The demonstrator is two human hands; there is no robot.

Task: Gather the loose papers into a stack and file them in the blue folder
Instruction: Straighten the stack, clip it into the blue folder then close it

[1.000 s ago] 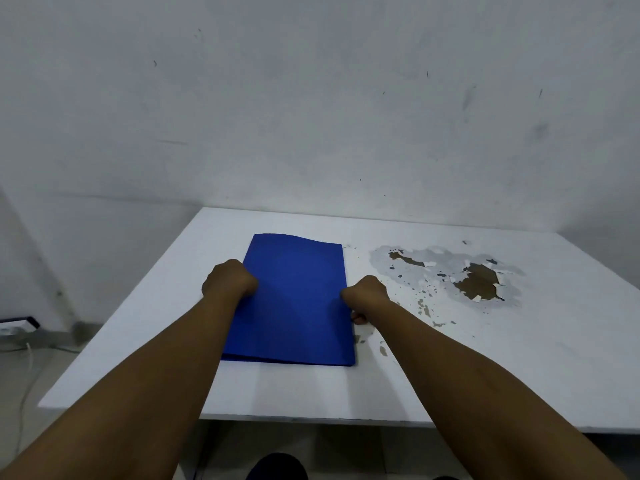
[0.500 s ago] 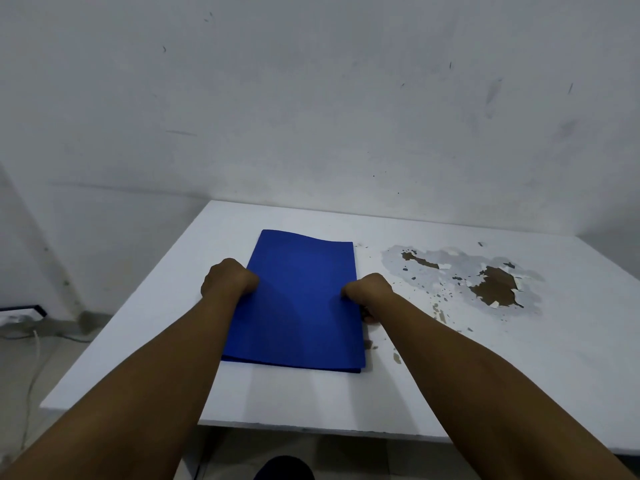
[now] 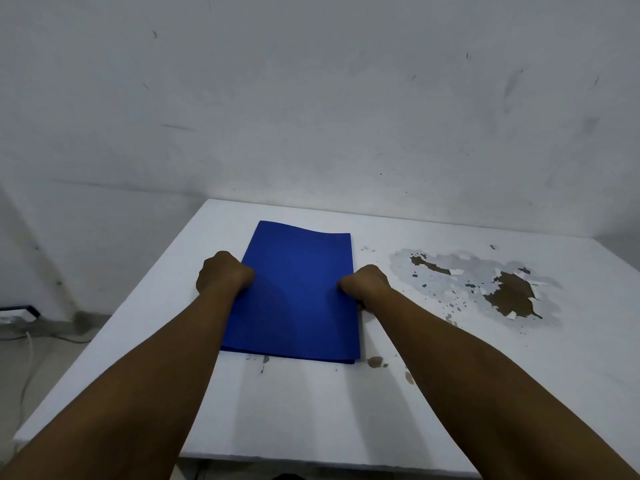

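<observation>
On one white table (image 3: 311, 410), one closed blue folder (image 3: 298, 299), left hand (image 3: 223, 273), right hand (image 3: 367, 284) gripping its edges

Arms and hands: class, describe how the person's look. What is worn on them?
Both forearms are bare up to the frame's edge, with no sleeves in view. The left hand and right hand show no gloves. No watch, bracelet or ring is visible on the parts that show.

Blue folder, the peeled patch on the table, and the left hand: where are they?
blue folder (image 3: 298, 292): head view, middle of its cover.
peeled patch (image 3: 509, 294): head view, brown bare spot.
left hand (image 3: 223, 273): head view, back of the hand.
</observation>
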